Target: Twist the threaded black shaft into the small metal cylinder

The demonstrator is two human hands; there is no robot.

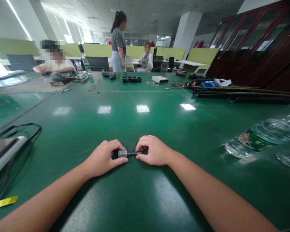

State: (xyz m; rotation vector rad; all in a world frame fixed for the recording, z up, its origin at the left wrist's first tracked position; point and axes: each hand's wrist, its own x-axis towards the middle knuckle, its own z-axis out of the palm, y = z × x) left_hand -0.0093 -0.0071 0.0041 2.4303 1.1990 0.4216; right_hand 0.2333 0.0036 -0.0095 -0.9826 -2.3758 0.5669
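Note:
A short grey metal cylinder with a thin dark shaft lies level, low over the green tabletop or on it; I cannot tell which. My left hand grips the cylinder from the left between thumb and fingers. From the right, my right hand pinches the far end of the shaft, its fingertips bent around it. A short stretch of shaft shows between the two hands. Whether cylinder and shaft are one piece is not clear.
Clear plastic bottles lie at the right. On the left are a white-edged device, a black cable and a yellow tag. Black fan-like parts, a white box and dark strips sit far back. Several people are beyond.

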